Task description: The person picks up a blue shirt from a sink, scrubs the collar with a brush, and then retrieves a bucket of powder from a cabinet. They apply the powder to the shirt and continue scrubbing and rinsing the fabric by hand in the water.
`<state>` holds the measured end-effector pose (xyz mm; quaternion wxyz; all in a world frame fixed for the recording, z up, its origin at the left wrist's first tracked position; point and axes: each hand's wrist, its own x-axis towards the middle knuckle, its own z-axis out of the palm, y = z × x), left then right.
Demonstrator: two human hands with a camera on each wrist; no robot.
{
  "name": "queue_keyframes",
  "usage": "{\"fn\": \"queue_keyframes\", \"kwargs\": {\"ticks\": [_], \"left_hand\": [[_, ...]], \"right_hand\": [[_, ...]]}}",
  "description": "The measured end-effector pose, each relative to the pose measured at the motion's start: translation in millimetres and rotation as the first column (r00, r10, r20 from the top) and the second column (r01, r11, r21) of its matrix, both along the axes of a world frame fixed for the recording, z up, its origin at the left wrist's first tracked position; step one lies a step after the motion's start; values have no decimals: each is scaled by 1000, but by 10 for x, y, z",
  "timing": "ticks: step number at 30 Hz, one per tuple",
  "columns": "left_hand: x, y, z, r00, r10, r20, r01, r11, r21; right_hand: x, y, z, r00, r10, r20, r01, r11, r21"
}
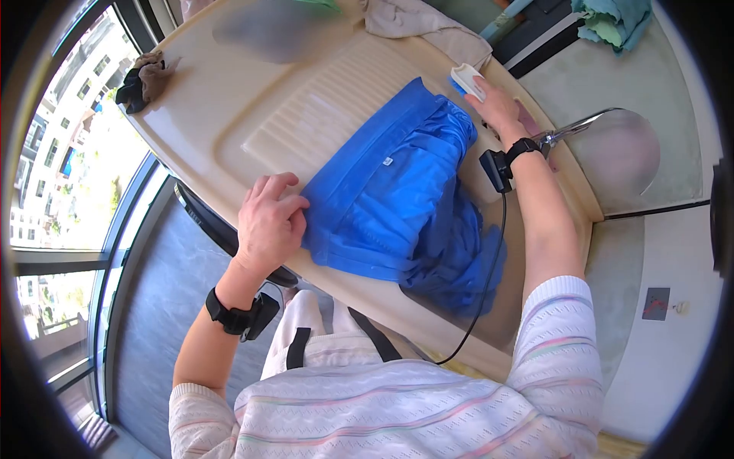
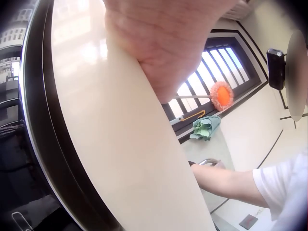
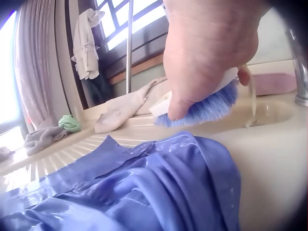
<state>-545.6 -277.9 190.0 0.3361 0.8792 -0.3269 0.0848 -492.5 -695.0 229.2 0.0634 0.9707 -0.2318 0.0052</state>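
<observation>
A wet blue garment with a small white label lies spread over the ribbed part of a cream wash basin, its lower part bunched toward the person. Beyond its far right corner, the right hand grips a scrub brush with a white back. In the right wrist view, the brush's blue bristles point down, above the basin and apart from the cloth. The left hand rests at the garment's left edge, fingers loosely bent, fingertips right at the cloth. Its palm side fills the top of the left wrist view.
A chrome faucet rises at the right, near a pink block. A beige cloth drapes over the far rim. Dark and brown cloth sits at the left corner. A black cable runs from the right wrist camera across the garment.
</observation>
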Motion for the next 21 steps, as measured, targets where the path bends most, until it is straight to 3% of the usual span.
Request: {"fn": "queue_keyframes", "kwargs": {"ticks": [1, 3, 4, 6, 7, 8, 9, 13, 16, 18, 19, 21], "left_hand": [[-4, 0, -5, 1000, 4, -2, -4, 1000, 2], [4, 7, -8, 1000, -4, 8, 5, 1000, -13], [6, 12, -9, 1000, -1, 6, 1, 1000, -9], [5, 8, -15, 1000, 0, 10, 0, 1000, -17], [5, 7, -19, 1000, 2, 4, -2, 1000, -14], [4, 7, -20, 1000, 5, 9, -4, 1000, -19], [4, 10, -14, 1000, 5, 16, -5, 1000, -23], [14, 25, -46, 999, 4, 33, -2, 999, -43], [17, 34, -45, 1000, -2, 24, 3, 999, -40], [12, 43, -51, 999, -5, 38, 6, 1000, -29], [7, 46, -43, 999, -12, 37, 13, 999, -33], [2, 41, -21, 1000, -10, 30, 11, 999, -32]], "right_hand": [[-3, -44, -58, 1000, 4, -2, -4, 1000, 2], [-3, -102, -176, 997, 75, 21, -66, 960, -273], [26, -79, -216, 997, 78, 19, -70, 961, -269], [93, 29, -318, 919, 360, 160, -256, 855, -452], [147, 123, -360, 919, 362, 155, -261, 855, -447], [216, 234, -406, 937, 314, 156, -306, 949, -71], [255, 340, -433, 954, 267, 138, -298, 901, 315], [246, 553, -471, 984, 158, 86, -175, 951, 255], [137, 669, -358, 971, 230, 68, -239, 899, 367], [-24, 812, -201, 977, 210, -49, -148, 820, 552], [-127, 837, -188, 978, 203, -51, -142, 823, 549], [-366, 832, -147, 990, 93, 108, -139, 450, 882]]}}
